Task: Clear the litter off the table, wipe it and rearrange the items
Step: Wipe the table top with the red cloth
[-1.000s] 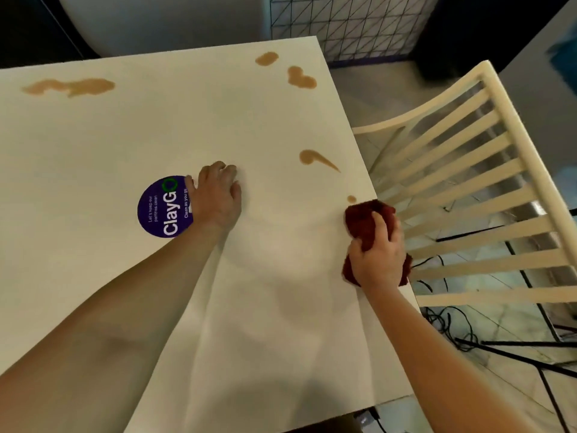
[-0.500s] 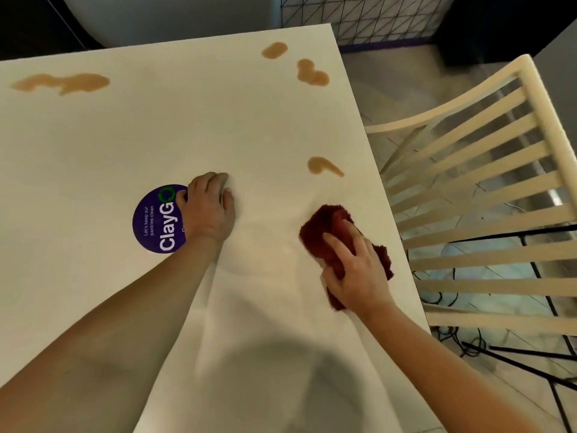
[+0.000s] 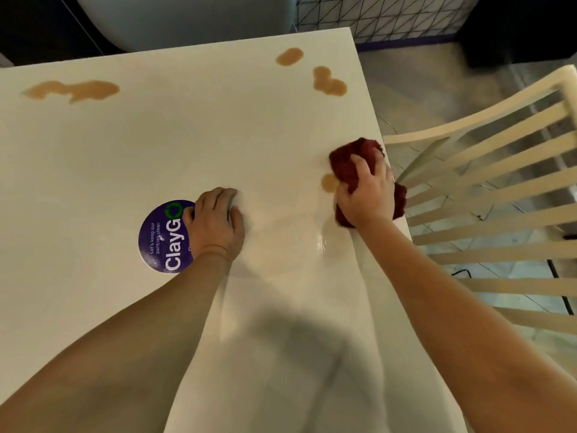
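The white table (image 3: 187, 135) carries brown liquid stains: a long one at the far left (image 3: 71, 90), two near the far right corner (image 3: 288, 56) (image 3: 329, 82), and a small patch (image 3: 327, 182) touching the cloth's left side. My right hand (image 3: 365, 195) grips a bunched dark red cloth (image 3: 352, 151) and presses it on the table by the right edge. My left hand (image 3: 215, 223) rests on the table with fingers loosely bent, holding nothing, partly over a round purple "ClayGo" sticker (image 3: 162, 235).
A cream slatted chair (image 3: 487, 189) stands close against the table's right edge. A wire grid panel (image 3: 374, 14) and a large pale rounded object (image 3: 187, 17) sit beyond the far edge. Cables lie on the tiled floor under the chair.
My right hand swept the cloth from the right edge inward, then forward onto the streak-shaped stain, now mostly covered. The small spot near the edge is gone. My left hand stayed put.
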Motion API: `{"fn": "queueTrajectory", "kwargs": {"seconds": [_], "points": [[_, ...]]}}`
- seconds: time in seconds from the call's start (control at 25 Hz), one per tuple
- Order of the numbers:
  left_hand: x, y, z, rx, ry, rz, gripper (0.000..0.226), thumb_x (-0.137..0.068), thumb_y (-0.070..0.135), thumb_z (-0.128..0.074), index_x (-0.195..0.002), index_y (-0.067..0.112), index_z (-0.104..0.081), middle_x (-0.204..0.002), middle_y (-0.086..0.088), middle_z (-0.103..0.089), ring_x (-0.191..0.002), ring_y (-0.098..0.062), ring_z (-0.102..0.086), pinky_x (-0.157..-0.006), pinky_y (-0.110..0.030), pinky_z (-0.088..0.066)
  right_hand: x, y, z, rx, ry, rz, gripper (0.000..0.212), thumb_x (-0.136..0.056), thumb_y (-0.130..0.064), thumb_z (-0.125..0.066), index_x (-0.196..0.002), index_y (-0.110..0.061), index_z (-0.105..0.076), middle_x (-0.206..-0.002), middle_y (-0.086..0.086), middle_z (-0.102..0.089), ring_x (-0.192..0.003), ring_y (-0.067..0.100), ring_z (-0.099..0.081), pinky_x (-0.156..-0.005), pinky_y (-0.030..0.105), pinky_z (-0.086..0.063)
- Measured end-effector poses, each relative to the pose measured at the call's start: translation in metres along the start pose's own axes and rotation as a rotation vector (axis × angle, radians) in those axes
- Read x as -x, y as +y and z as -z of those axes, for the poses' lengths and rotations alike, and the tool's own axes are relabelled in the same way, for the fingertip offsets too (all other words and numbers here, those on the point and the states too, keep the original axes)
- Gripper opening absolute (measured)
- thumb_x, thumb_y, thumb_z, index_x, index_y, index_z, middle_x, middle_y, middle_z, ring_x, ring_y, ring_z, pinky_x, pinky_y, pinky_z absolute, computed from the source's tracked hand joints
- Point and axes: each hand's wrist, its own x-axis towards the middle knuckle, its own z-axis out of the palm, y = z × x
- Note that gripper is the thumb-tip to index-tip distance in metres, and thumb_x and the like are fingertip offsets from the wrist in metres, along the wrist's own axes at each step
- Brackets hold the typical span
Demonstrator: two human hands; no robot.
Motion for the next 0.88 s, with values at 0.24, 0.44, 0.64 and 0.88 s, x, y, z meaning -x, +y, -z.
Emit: {"fn": "queueTrajectory", "kwargs": {"seconds": [0.24, 0.44, 0.64, 0.88], "points": [[-0.001, -0.001, -0.002, 0.006, -0.002, -0.002, 0.04, -0.084, 0.024, -0.039, -0.12, 0.019, -0.057, -0.126, -0.003, -0.055, -0.119, -0.024, -0.046, -0.099, -0.043, -0.025, 0.079, -0.035, -0.023, -0.091, -0.148, 0.448, 0.052, -0.067, -0.032, -0.051, -0.117, -0.023, -0.062, -0.135, 0.014, -0.05, -0.114, 0.038, -0.053, -0.096, 0.045, -0.044], [0.001, 0.0, 0.0, 0.004, -0.014, -0.003, 0.04, -0.085, 0.024, -0.039, -0.121, 0.019, -0.057, -0.128, -0.002, -0.054, -0.121, -0.024, -0.045, -0.1, -0.043, -0.025, 0.119, 0.028, 0.006, -0.059, -0.031, 0.338, 0.046, -0.068, -0.031, -0.054, -0.113, -0.024, -0.061, -0.127, 0.016, -0.055, -0.104, 0.037, -0.058, -0.091, 0.046, -0.048], [0.0, 0.0, -0.002, 0.008, -0.009, -0.002, 0.037, -0.086, 0.019, -0.044, -0.121, 0.02, -0.056, -0.127, -0.001, -0.054, -0.12, -0.024, -0.045, -0.099, -0.042, -0.026, 0.039, 0.036, 0.016, -0.053, 0.085, -0.153, 0.047, -0.078, -0.026, -0.057, -0.125, -0.023, -0.052, -0.141, 0.013, -0.038, -0.121, 0.033, -0.043, -0.103, 0.043, -0.036], [-0.005, 0.002, -0.001, -0.013, -0.031, 0.004, 0.036, -0.089, 0.019, -0.044, -0.124, 0.021, -0.053, -0.133, 0.002, -0.05, -0.124, -0.021, -0.04, -0.101, -0.039, -0.022, 0.062, -0.036, -0.025, -0.101, 0.005, 0.104, 0.047, -0.073, -0.021, -0.054, -0.12, -0.018, -0.058, -0.141, 0.017, -0.041, -0.125, 0.038, -0.042, -0.106, 0.047, -0.035]]}}
